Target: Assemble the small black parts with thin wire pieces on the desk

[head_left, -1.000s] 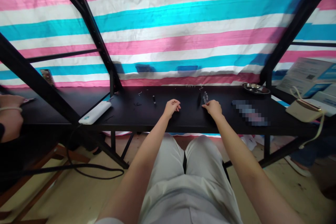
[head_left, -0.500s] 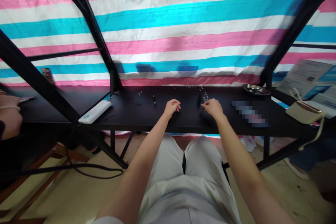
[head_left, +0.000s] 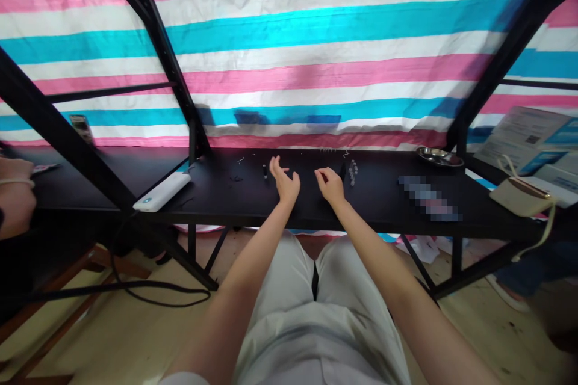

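Note:
My left hand (head_left: 285,183) is above the black tabletop (head_left: 217,192) with its fingers spread, and nothing shows in it. Just left of its fingertips stands a small dark cylinder (head_left: 265,172) with a pale band. My right hand (head_left: 332,185) is closed in a pinch, its fingertips turned toward the left hand. Whatever it pinches, if anything, is too small to make out. Beside the right hand are a narrow black object (head_left: 342,172) and a cluster of small, clear or greyish pieces (head_left: 353,172).
A white oblong device (head_left: 163,192) lies at the left, near dark scraps (head_left: 235,179). White bits (head_left: 328,150) line the back edge. Rightward are a metal dish (head_left: 439,157), a blurred-out flat object (head_left: 428,198) and a beige bag (head_left: 521,195). A person's arm (head_left: 15,198) shows far left.
My right hand has moved left from the cluster of small pieces toward my left hand, staying pinched. My left hand has shifted slightly left and opened its fingers.

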The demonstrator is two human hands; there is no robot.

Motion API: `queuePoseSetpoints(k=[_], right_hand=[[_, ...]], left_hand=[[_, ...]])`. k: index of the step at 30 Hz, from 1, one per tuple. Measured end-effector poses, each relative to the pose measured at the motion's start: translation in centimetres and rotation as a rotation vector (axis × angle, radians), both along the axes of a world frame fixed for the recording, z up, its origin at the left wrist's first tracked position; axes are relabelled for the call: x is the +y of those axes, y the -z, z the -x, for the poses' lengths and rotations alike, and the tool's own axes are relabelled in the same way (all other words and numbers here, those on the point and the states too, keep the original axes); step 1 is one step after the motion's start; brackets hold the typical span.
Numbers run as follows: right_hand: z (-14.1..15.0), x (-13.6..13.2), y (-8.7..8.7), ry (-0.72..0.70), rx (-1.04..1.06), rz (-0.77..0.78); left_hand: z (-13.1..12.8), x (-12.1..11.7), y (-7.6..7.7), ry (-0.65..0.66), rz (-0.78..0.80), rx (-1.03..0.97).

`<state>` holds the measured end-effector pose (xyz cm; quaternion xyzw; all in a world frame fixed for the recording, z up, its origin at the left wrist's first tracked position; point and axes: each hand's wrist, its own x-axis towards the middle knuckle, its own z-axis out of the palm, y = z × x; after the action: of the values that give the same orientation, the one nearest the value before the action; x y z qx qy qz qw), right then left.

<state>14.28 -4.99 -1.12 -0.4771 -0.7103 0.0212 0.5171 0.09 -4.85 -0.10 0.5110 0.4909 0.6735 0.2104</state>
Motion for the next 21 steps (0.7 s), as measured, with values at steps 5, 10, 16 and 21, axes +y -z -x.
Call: queuePoseSetpoints(k=[5,10,16,21], right_hand=[[-0.2,0.2,0.4,-0.031,0.021,-0.023],[-0.2,0.1,0.4,-0.014,0.034,-0.022],[-0.3,0.0,0.4,-0.013,0.062,0.0],[-0.3,0.1,0.4,0.004,0.06,0.032]], left_hand=[[0.8,1.2,0.2,-0.13,0.039,-0.206],[1.5,2.9,0.7,-0.101,0.084,-0.344],[1.8,3.5,0.7,-0.052,0.12,-0.488],[2.2,3.9,1.0,-0.094,0.168,-0.554]])
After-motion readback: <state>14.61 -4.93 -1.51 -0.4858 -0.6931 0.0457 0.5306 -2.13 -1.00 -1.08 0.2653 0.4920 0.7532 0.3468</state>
